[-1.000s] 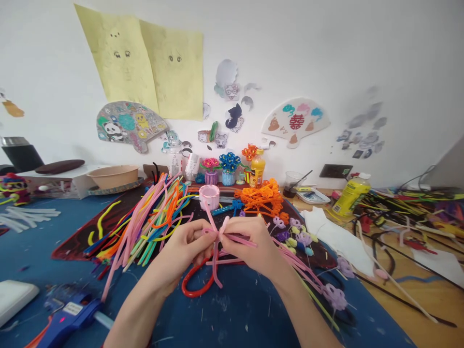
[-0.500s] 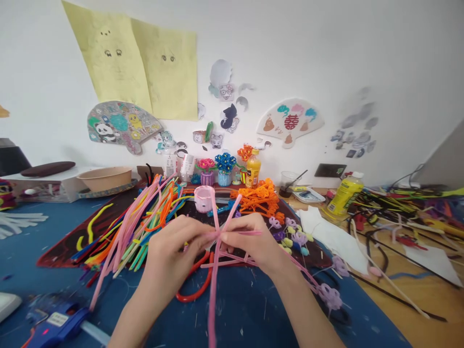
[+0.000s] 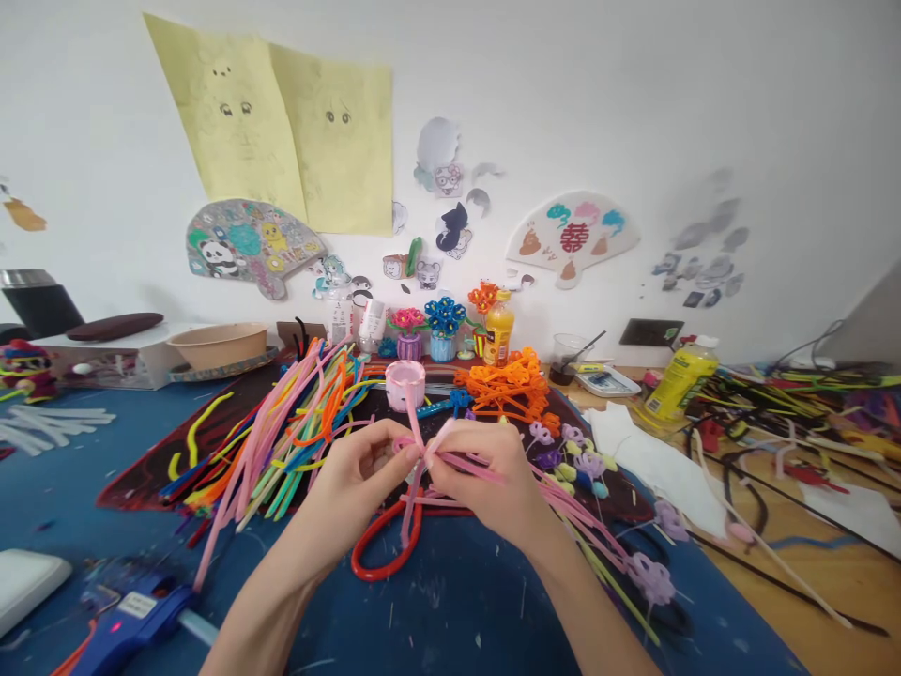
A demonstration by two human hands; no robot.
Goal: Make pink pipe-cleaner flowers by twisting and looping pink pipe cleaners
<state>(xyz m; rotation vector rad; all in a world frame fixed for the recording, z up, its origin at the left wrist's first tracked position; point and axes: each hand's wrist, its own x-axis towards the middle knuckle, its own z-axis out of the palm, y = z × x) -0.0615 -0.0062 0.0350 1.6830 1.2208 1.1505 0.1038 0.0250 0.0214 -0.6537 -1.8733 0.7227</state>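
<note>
Pink pipe cleaners point(image 3: 414, 422) cross one another where my two hands meet, above the middle of the blue table. My left hand point(image 3: 366, 479) pinches them from the left between thumb and fingers. From the right, my right hand point(image 3: 485, 474) is closed on the same bundle, its fingertips nearly touching those of the left. One strand stands up from the crossing and another hangs below it. Just below the hands lies a red loop point(image 3: 380, 571). Straight behind them stands a small pink cup point(image 3: 405, 385).
Loose colourful pipe cleaners point(image 3: 282, 422) lie at the left on a dark mat. A blue glue gun point(image 3: 137, 620) rests at the lower left. Orange pipe-cleaner pieces point(image 3: 511, 390), lilac flowers point(image 3: 651, 577) and a yellow bottle point(image 3: 681, 380) are on the right.
The long pink strand that hung straight toward me has swung up and back, and now shows shorter below the hands. The fingertips have shifted at the crossing. The view has turned slightly left.
</note>
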